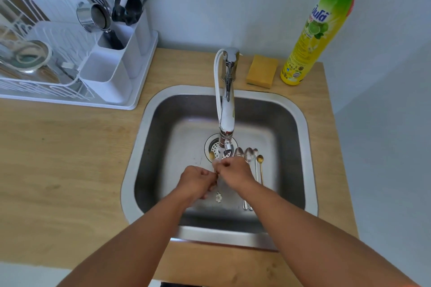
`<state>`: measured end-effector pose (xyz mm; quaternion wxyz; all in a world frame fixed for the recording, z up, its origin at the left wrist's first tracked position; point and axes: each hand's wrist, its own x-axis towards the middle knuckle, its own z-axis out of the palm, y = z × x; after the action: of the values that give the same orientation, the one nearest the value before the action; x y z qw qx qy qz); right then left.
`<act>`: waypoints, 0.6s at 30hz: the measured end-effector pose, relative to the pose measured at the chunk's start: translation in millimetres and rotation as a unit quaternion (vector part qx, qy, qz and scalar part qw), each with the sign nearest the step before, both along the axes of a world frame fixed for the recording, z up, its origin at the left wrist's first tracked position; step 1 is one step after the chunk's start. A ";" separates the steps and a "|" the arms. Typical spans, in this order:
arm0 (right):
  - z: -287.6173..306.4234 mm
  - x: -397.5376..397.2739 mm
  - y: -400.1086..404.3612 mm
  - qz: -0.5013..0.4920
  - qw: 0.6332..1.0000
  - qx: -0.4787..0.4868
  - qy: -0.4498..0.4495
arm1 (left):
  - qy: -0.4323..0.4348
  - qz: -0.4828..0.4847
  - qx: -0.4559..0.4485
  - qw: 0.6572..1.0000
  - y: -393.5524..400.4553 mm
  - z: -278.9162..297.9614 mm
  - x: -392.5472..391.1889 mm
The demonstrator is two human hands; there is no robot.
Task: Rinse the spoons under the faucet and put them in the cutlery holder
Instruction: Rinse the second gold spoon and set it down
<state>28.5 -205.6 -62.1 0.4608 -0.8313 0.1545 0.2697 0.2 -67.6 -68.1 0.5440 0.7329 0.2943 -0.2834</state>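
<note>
Head view shows a gold spoon [217,190] with a flower end held under the faucet [226,109], over the sink [149,137]. Left hand [197,182] fingers curl around its handle; right hand [234,171] fingers pinch it higher up. More spoons [250,158] lie right of the faucet. The cutlery holder [116,63] stands on the counter [70,158], far left of the faucet.
</note>
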 end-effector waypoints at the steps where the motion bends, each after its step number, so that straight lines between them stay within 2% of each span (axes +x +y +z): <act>1: -1.1 -1.1 3.0 -0.023 0.999 0.023 0.016 | 0.000 0.000 -0.006 1.000 -2.5 1.7 -2.5; 7: -8.4 -15.1 1.3 -0.072 0.996 0.024 0.038 | 0.022 -0.042 -0.021 0.999 2.1 6.4 -6.4; 11: -7.4 -20.8 -5.7 -0.072 0.997 0.024 0.028 | -0.021 0.042 -0.031 0.998 4.9 7.3 14.1; 18: -3.5 -25.0 -11.3 -0.015 0.999 -0.023 -0.018 | -0.043 0.084 -0.020 0.995 -11.8 6.4 26.9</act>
<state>3.5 -216.9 -65.6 0.4487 -0.8439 0.1648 0.2436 27.1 -79.4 -61.7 0.5930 0.7058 0.3254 -0.2105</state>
